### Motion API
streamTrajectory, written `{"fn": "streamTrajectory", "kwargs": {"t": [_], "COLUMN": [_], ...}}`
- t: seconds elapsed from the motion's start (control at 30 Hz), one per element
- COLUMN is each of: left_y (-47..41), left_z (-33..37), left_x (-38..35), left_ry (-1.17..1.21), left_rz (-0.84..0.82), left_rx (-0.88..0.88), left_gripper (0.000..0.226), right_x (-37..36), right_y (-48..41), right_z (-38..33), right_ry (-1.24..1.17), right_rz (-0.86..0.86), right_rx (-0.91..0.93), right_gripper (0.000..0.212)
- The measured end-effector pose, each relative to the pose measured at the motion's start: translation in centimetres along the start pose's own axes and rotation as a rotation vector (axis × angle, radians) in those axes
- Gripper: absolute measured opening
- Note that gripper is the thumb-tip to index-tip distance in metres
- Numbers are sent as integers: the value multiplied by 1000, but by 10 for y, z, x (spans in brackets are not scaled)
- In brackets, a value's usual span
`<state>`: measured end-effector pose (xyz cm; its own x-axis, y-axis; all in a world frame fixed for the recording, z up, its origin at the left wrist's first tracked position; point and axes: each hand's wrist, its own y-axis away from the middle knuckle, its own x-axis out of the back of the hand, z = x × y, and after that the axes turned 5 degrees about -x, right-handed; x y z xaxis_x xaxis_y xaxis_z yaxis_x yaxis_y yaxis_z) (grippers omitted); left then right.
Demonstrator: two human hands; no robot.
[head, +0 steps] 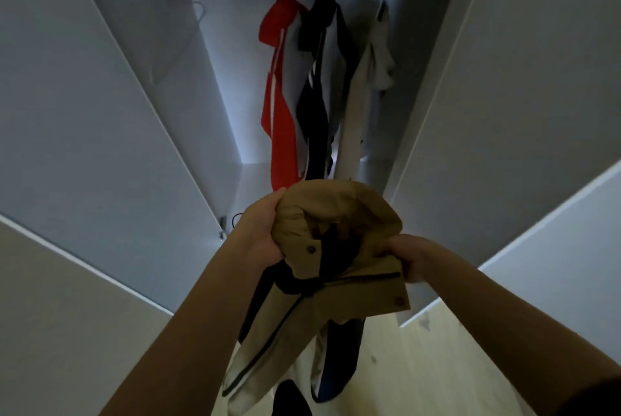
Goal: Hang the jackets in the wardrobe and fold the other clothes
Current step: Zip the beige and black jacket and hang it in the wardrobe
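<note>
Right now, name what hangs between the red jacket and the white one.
A black jacket with white stripes hangs between the red jacket and the white jacket, seen in the head view.

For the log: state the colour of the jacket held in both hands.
Tan jacket, dark lining; head view.

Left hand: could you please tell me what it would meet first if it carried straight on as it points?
Probably the red jacket, whose hem hangs just beyond the left hand that grips the tan jacket; depth is unclear.
</note>
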<state>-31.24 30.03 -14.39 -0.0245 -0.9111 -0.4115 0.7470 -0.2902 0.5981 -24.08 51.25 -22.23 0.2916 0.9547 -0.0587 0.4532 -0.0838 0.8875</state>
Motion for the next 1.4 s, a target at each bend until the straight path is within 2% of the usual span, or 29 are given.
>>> {"fn": "streamTrajectory", "kwargs": {"t": [0.07,0.17,0.23,0.4,0.5,0.6,0.73,0.93,1.03,1.13,1.27,1.4], "left_y": [-22,-51,-66,-103,-129,-157,-195,-233,-245,-250,-256,-256], "left_z": [28,75,98,145,169,194,233,274,286,295,301,307], "left_x": [23,57,74,97,109,114,114,117,123,127,133,139], "left_ry": [42,51,27,14,60,97,126,156,166,196,217,224], "left_rz": [-21,42,62,124,152,202,253,340,393,438,494,535], "left_rx": [-21,-54,-61,-35,-49,-77,-131,-169,-192,-206,-207,-209], "left_gripper": [40,31,32,26,32,33,32,33,33,32,32,33], "right_x": [-26,-64,-91,-145,-160,-172,-201,-283,-329,-377,-428,-455], "right_y": [-11,-31,-46,-74,-96,-121,-143,-179,-191,-199,-214,-221], "right_z": [-26,-59,-84,-153,-206,-268,-345,-435,-467,-492,-505,-509], "right_ry": [-51,-196,-170,-112,72,365,583,948,879,718,507,402], "right_rz": [25,24,72,26,64,147,93,21,30,-97,-226,-277], "right_rx": [69,123,147,199,243,325,489,559,641,712,638,562], "right_gripper": [14,22,19,18,14,29,34,26,33,31,17,26]}}
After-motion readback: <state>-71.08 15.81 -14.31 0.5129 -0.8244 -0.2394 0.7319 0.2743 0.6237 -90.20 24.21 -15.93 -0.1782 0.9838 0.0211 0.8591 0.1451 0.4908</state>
